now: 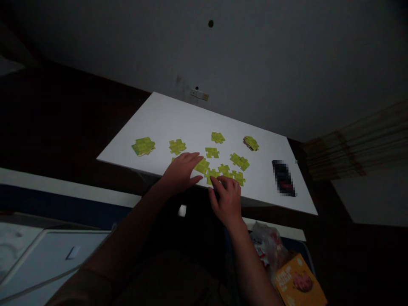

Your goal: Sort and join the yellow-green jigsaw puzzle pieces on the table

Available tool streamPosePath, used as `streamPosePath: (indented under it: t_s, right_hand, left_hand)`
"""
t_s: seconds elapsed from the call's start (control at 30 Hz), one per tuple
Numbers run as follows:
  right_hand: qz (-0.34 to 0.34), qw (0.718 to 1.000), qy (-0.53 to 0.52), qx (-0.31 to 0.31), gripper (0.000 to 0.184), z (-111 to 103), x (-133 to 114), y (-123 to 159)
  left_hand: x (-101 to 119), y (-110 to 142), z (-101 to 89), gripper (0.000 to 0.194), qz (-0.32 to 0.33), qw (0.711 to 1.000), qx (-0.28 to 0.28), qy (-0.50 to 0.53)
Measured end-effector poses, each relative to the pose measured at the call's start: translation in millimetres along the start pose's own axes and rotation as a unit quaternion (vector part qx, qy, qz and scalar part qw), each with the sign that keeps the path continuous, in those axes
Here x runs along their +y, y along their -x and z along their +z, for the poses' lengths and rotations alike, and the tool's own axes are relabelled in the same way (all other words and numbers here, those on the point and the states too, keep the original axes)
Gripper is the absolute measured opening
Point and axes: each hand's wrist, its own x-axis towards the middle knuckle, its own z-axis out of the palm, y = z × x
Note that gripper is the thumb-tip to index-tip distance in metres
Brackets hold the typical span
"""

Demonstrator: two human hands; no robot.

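Observation:
Yellow-green jigsaw puzzle pieces lie on a white table. My left hand (182,172) rests palm down near the front edge, fingers stretched out and thumb apart, partly covering a puzzle piece (202,166). My right hand (228,196) has its fingers loosely bent and the thumb apart. Its index fingertip touches a puzzle piece (211,172) by the table edge. Just beyond that hand, more pieces (225,170) lie close together, and another piece (239,177) sits to their right. A single piece (212,152) is farther back between the hands.
Stacked pieces (143,145) sit at the left and another stack (251,143) at the back right. A dark pixelated object (284,178) lies toward the right end of the table (191,117). Below right are an orange puzzle box (299,280) and a clear plastic bag (269,240).

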Motion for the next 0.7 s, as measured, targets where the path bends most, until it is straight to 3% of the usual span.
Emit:
streamPosePath:
  t_s: [0.13,0.27,0.5,0.7]
  right_hand:
    - [-0.001,1.0,0.001,0.0,0.035,-4,2,3]
    - [0.013,1.0,-0.001,0.0,0.035,-7,7,8]
    - [0.022,1.0,-0.005,-0.015,0.038,-4,5,4]
    - [0.018,0.999,-0.032,0.007,0.039,-3,3,-3]
  left_hand:
    - [4,-11,2.5,0.056,0.008,1.0,-0.018,0.002]
    - [-4,-5,2.3,0.044,0.025,1.0,0.003,0.01]
    - [-10,4,1.3,0.051,0.03,0.997,0.038,0.052]
    - [-18,19,-33.2,0.047,-0.013,0.981,0.181,0.066]
